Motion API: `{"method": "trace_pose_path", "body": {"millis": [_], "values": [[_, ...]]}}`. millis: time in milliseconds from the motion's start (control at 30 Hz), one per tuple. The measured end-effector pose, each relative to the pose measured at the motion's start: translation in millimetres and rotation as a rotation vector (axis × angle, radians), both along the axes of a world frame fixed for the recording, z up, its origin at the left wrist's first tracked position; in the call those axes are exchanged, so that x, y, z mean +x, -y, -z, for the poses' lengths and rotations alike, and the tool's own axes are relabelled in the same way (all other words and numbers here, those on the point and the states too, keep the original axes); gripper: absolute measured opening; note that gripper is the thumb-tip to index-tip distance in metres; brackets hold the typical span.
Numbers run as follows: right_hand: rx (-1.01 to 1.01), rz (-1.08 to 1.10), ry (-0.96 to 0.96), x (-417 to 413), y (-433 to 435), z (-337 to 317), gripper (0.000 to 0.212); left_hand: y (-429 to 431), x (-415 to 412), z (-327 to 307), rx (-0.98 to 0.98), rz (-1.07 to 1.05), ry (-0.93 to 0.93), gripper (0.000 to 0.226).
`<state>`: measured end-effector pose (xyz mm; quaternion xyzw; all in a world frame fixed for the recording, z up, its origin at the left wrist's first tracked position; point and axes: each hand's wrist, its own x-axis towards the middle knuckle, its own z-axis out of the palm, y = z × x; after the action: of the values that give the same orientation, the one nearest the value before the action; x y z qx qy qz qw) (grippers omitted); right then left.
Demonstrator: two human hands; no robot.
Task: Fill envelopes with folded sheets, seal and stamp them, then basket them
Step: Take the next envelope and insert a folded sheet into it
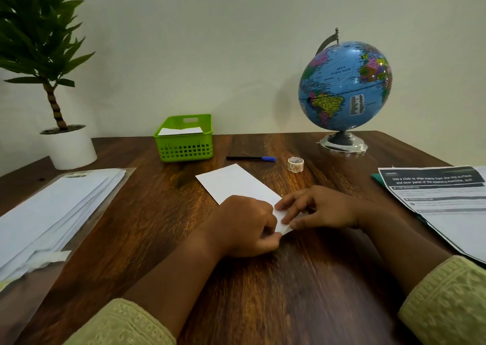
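Envelope (pixel 236 184) reaches out beyond our hands: left hand (pixel 244 226) curled, pinching its near end; right hand (pixel 320 207) just beside, fingers straight, pressing it. We would hold it steady and crease evenly.

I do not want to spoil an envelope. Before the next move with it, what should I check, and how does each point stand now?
1. The envelope lies flat on the table: ok.
2. Both hands are on its near end; the left hand pinches it and the right hand rests its fingers on it: ok.
3. Folded sheet inside: cannot tell.
4. Flap closed: cannot tell, the hands cover that end.
5. The roll stands free beside the pen: ok.
6. The basket stands upright at the back, with white paper in it: ok.
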<state>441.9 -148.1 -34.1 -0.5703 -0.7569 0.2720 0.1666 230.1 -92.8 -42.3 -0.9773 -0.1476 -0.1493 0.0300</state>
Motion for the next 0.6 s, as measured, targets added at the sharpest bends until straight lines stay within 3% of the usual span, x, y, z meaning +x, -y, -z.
{"method": "trace_pose_path", "body": {"millis": [100,200,333,533,600], "values": [[0.05,0.054,0.025,-3.0,-1.9,3.3,0.012,-0.4,0.8,2.9,-0.019,-0.031,0.027,0.048],[0.125,0.105,0.055,-10.4,-5.3,7.4,0.021,-1.5,1.8,3.5,-0.105,-0.059,0.075,0.029],[0.168,0.161,0.053,-15.0,-8.2,8.7,0.03,-5.5,0.4,6.3,-0.176,-0.093,0.078,0.024],[0.302,0.126,0.24,-15.7,-7.6,5.5,0.01,-15.0,1.2,8.3,-0.194,-0.133,0.049,0.018],[0.272,0.046,0.262,-18.9,-5.5,4.3,0.015,-16.4,0.0,9.4,-0.217,-0.132,0.044,0.015]]}}
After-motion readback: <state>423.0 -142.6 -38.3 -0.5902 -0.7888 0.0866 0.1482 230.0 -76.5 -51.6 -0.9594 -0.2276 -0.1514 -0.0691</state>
